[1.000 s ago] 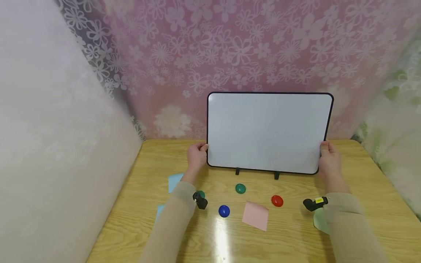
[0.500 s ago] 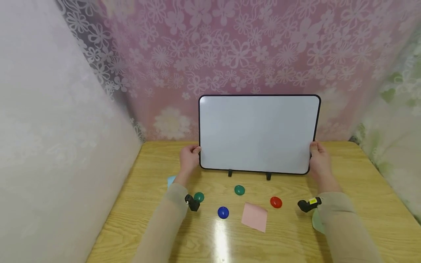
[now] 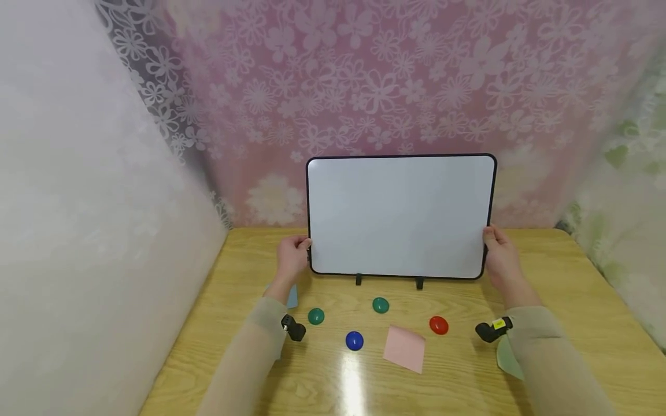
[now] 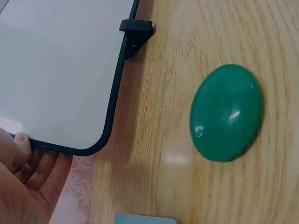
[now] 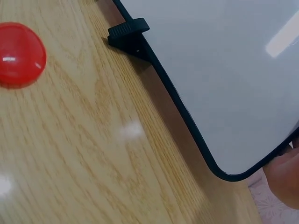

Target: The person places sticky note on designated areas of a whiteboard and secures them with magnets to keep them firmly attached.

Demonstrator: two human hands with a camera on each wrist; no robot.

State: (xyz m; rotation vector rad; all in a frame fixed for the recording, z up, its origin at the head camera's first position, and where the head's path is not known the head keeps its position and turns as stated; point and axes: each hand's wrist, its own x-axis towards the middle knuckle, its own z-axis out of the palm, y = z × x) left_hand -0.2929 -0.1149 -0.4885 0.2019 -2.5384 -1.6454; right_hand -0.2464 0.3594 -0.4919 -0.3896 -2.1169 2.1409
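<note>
A whiteboard (image 3: 400, 216) with a thin black frame stands upright near the back of the table, with two black feet (image 3: 358, 279) under its lower edge. My left hand (image 3: 293, 254) grips its left side low down, thumb on the front and fingers behind, as the left wrist view shows. On the opposite side my right hand (image 3: 502, 258) holds the lower right edge, thumb in front. Most of that hand lies outside the right wrist view. Nearest the left hand on the table is a green round magnet (image 4: 226, 113).
In front of the board lie another green magnet (image 3: 381, 305), a blue magnet (image 3: 355, 341), a red magnet (image 3: 439, 325) and a pink paper square (image 3: 404, 349). Blue paper (image 3: 292, 296) and light green paper (image 3: 507, 358) are partly under the arms. A flowered curtain (image 3: 374, 86) hangs behind.
The whiteboard has shifted left and slightly down in the head view, with both hands moving along with it. The magnets and the pink paper have stayed in place.
</note>
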